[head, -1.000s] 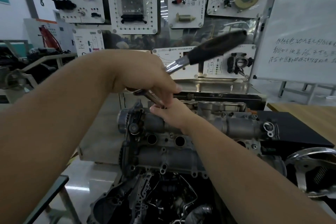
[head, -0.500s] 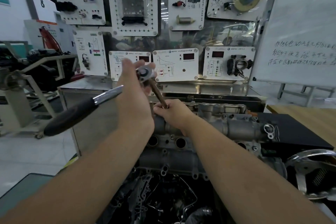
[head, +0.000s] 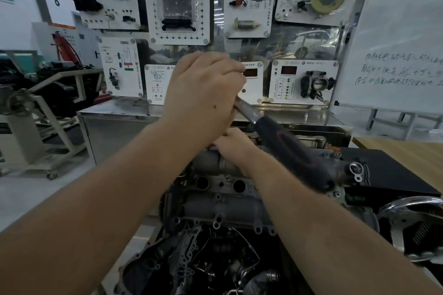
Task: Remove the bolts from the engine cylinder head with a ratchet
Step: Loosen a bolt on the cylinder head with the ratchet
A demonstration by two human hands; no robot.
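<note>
The grey engine cylinder head [head: 223, 206] lies low in the middle of the head view, with two round holes on its top. My left hand [head: 203, 98] grips the head end of a ratchet [head: 287, 148], whose black handle slants down to the right, blurred. My right hand [head: 233, 145] sits just below, fingers curled round the ratchet's extension where it meets the far side of the cylinder head. The socket and the bolt are hidden under my hands.
A metal cabinet [head: 115, 124] with white training panels [head: 176, 5] stands behind the engine. A whiteboard [head: 398, 38] leans at the right, above a wooden table [head: 402, 148]. A flywheel [head: 414, 225] sits at the lower right, a white engine stand [head: 31, 136] at the left.
The ratchet handle has swung round: up to the right one second ago, down to the left half a second ago, now down to the right. My right hand stayed at the extension.
</note>
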